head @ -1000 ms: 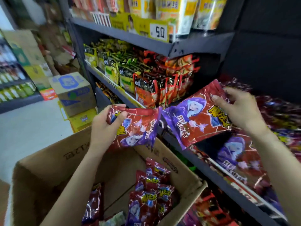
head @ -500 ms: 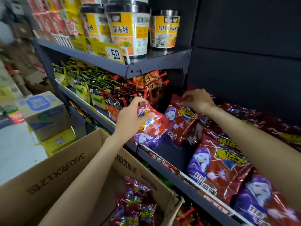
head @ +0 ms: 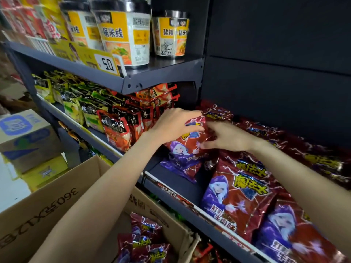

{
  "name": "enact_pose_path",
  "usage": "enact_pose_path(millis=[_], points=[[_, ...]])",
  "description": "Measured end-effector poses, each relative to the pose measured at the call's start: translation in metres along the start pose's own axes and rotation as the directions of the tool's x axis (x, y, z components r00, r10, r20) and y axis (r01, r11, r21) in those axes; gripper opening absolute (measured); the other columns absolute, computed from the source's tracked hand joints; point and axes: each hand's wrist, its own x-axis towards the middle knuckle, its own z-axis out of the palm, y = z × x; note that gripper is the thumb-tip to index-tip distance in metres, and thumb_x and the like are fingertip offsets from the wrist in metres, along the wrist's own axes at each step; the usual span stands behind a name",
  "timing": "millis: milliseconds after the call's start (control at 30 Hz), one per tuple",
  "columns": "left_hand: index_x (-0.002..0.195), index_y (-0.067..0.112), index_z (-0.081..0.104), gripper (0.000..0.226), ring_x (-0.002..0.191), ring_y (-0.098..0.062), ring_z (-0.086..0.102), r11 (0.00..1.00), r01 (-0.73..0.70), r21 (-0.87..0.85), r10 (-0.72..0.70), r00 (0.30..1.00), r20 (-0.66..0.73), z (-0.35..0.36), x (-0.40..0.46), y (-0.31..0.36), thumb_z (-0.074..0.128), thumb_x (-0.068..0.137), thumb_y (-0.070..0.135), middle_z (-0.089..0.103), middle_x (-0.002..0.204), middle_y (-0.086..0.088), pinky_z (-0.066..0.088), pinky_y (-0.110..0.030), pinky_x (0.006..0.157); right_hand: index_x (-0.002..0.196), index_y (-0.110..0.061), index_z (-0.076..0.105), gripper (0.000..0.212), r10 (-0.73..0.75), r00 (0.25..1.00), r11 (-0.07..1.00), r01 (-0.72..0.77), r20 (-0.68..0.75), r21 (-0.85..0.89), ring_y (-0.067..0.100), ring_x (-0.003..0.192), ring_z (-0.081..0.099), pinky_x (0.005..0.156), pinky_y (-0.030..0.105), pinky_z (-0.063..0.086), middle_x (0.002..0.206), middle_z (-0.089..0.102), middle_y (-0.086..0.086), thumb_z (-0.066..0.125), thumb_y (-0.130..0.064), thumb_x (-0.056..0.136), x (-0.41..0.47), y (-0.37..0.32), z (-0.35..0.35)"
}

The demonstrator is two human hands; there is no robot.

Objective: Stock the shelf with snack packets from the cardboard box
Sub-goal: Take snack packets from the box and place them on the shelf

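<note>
- Head view: the left hand (head: 175, 124) grips the top edge of a red and purple snack packet (head: 187, 150), fingers curled over the upper corner, thumb on the front.
- The right hand (head: 227, 137) touches the same packet from its right side, fingers bent against the foil; I cannot tell whether they pinch it or only press on it.
- The packet stands tilted on the dark shelf (head: 176, 179), its lower end on the shelf board just below both hands.
- To the right of and below the right hand, more packets of the same kind (head: 239, 198) lie in an overlapping row along the shelf.
- Below the left forearm sits the open cardboard box (head: 57, 211), with several of the same packets (head: 144, 242) inside it at the bottom.
- To the left of the left hand, orange and green noodle bags (head: 115, 128) stand packed on the neighbouring shelf.
- Above both hands, noodle cups (head: 123, 37) stand on the upper shelf behind a yellow price tag (head: 106, 63).
</note>
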Motion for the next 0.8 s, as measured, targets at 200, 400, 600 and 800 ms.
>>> enact_pose_path(millis=[200, 400, 600, 800], points=[[0.127, 0.023, 0.054, 0.052, 0.112, -0.017, 0.054, 0.990, 0.133, -0.039, -0.138, 0.966, -0.219, 0.014, -0.037, -0.013, 0.064, 0.083, 0.048, 0.060, 0.124, 0.002, 0.045, -0.039, 0.092, 0.116, -0.011, 0.044, 0.045, 0.117, 0.975, 0.985, -0.139, -0.190, -0.105, 0.019, 0.071, 0.058, 0.058, 0.022, 0.035, 0.072, 0.051, -0.006, 0.072, -0.023, 0.083, 0.000, -0.014, 0.026], [0.144, 0.030, 0.026, 0.088, 0.123, -0.023, 0.048, 0.849, 0.483, -0.216, -0.438, 0.870, 0.226, 0.057, -0.078, -0.021, 0.073, 0.073, 0.054, 0.038, 0.143, -0.004, 0.047, -0.042, 0.097, 0.142, -0.008, 0.031, 0.071, 0.239, 0.932, 0.946, -0.286, -0.274, -0.149, 0.037, 0.101, 0.060, 0.081, 0.037, 0.046, 0.106, 0.062, 0.017, 0.070, -0.020, 0.083, -0.006, -0.015, 0.021], [0.139, 0.022, 0.041, 0.071, 0.127, -0.013, 0.043, 0.853, 0.309, -0.421, -0.197, 0.937, 0.288, 0.075, -0.077, -0.005, 0.077, 0.077, 0.019, 0.045, 0.140, 0.002, 0.032, -0.018, 0.101, 0.132, -0.016, 0.049, 0.046, 0.080, 0.906, 0.941, -0.206, -0.416, -0.268, 0.031, 0.115, 0.053, 0.088, 0.040, 0.046, 0.127, 0.054, 0.007, 0.060, -0.021, 0.088, -0.023, -0.033, 0.039], [0.131, 0.021, 0.053, 0.050, 0.126, -0.019, 0.045, 0.941, 0.188, -0.282, -0.140, 0.973, 0.181, 0.061, -0.102, -0.004, 0.068, 0.084, 0.021, 0.053, 0.135, 0.000, 0.038, -0.036, 0.104, 0.121, -0.013, 0.061, 0.033, -0.033, 0.881, 0.941, -0.133, -0.472, -0.313, 0.028, 0.112, 0.055, 0.086, 0.037, 0.046, 0.118, 0.062, 0.006, 0.058, -0.019, 0.089, -0.024, -0.049, 0.068]])
